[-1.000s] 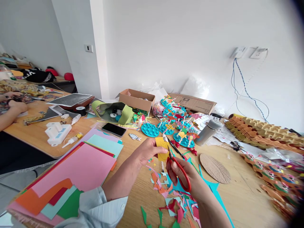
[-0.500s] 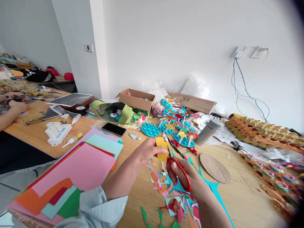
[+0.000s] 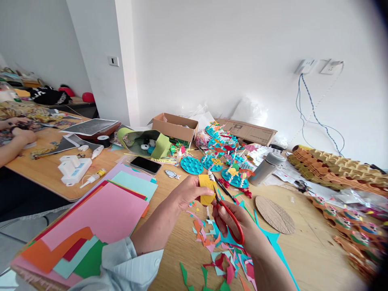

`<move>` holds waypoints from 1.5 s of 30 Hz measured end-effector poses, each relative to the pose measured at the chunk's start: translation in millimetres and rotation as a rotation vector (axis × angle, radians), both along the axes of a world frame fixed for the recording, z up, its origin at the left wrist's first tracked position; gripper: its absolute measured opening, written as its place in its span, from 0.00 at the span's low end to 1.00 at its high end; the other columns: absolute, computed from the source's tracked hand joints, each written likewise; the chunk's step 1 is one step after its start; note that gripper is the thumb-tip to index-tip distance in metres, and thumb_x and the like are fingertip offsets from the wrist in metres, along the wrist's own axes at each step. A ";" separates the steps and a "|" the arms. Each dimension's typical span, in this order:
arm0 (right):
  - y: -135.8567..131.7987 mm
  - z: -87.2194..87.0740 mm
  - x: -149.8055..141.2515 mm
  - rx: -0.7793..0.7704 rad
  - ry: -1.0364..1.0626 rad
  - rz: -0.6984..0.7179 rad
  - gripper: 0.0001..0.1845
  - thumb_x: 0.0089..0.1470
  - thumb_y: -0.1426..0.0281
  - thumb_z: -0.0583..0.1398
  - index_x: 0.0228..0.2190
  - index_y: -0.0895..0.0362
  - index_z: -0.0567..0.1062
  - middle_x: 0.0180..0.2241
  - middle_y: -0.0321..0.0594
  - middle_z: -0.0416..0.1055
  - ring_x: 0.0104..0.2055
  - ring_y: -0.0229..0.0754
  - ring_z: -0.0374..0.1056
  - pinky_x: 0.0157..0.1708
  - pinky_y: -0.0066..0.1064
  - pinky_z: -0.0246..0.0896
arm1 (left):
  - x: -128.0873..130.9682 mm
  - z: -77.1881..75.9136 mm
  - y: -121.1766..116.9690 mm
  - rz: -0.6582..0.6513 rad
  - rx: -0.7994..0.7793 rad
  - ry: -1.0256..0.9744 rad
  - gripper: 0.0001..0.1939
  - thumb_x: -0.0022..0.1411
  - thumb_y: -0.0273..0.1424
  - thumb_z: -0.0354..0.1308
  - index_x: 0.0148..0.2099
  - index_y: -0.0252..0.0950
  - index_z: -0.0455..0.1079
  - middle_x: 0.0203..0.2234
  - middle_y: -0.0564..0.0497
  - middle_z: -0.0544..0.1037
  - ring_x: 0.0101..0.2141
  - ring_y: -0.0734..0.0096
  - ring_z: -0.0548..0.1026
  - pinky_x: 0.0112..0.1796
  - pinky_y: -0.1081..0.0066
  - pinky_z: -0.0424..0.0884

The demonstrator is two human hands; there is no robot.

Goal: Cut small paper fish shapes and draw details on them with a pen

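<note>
- Pink, orange, green and pale teal card sheets lie stacked at the near left of a pale wooden tabletop. Beyond them, a co-worker's hands rest on patterned paper at the far left.
- White plastic glue bottles and a black smartphone lie past the card stack.
- The person's left hand, coming from a pale blue shirt sleeve, has its fingers closed in a firm pinch on a small yellow paper piece, which sits up in the air above the table.
- The right hand has its fingers curled through the loops of red-handled scissors, gripping them firmly. The narrow blades reach the yellow paper piece's right edge; how far they are parted is too small to tell.
- Colourful paper scraps are scattered on the tabletop below both hands.
- Teal paper discs lie beyond the hands, with a round corrugated cardboard sheet and a steel flask to the right.
- Orange-brown folded paper strips are piled at the far right.
</note>
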State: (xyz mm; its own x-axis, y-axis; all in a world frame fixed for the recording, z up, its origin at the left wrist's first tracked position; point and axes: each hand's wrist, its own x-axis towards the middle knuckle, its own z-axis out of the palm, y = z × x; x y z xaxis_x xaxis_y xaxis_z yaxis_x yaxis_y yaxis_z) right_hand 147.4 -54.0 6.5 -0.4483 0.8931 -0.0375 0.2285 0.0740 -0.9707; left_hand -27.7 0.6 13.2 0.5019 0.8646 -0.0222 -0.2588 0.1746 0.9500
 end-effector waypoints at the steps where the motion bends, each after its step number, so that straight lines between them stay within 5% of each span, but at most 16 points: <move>1: -0.2 0.2 -0.4 0.000 0.003 -0.001 0.24 0.60 0.48 0.52 0.30 0.57 0.66 0.16 0.31 0.60 0.20 0.34 0.53 0.21 0.27 0.44 | 0.1 -0.2 0.0 -0.002 -0.002 -0.001 0.18 0.41 0.37 0.67 0.32 0.29 0.74 0.23 0.48 0.76 0.22 0.73 0.70 0.24 0.75 0.61; 12: -0.5 4.1 -2.7 0.015 0.008 0.008 0.25 0.59 0.47 0.52 0.29 0.58 0.66 0.18 0.33 0.61 0.21 0.34 0.55 0.22 0.28 0.48 | 0.3 -2.6 1.5 -0.001 0.007 0.020 0.19 0.41 0.36 0.66 0.34 0.28 0.75 0.27 0.46 0.77 0.25 0.72 0.71 0.25 0.75 0.64; 45: 2.9 1.0 0.8 0.040 -0.060 0.037 0.26 0.59 0.46 0.51 0.27 0.56 0.66 0.18 0.33 0.62 0.21 0.34 0.55 0.22 0.29 0.48 | -1.0 3.2 -0.6 0.028 0.031 0.062 0.13 0.42 0.34 0.62 0.29 0.29 0.74 0.19 0.50 0.75 0.20 0.76 0.70 0.24 0.76 0.63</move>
State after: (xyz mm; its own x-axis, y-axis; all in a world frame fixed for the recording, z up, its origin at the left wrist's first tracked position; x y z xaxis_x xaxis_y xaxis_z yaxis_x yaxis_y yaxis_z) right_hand 148.3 -51.1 7.5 -0.4791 0.8772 -0.0300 0.2827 0.1219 -0.9514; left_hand -28.7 0.0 16.4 0.4758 0.8792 -0.0250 -0.2041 0.1380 0.9692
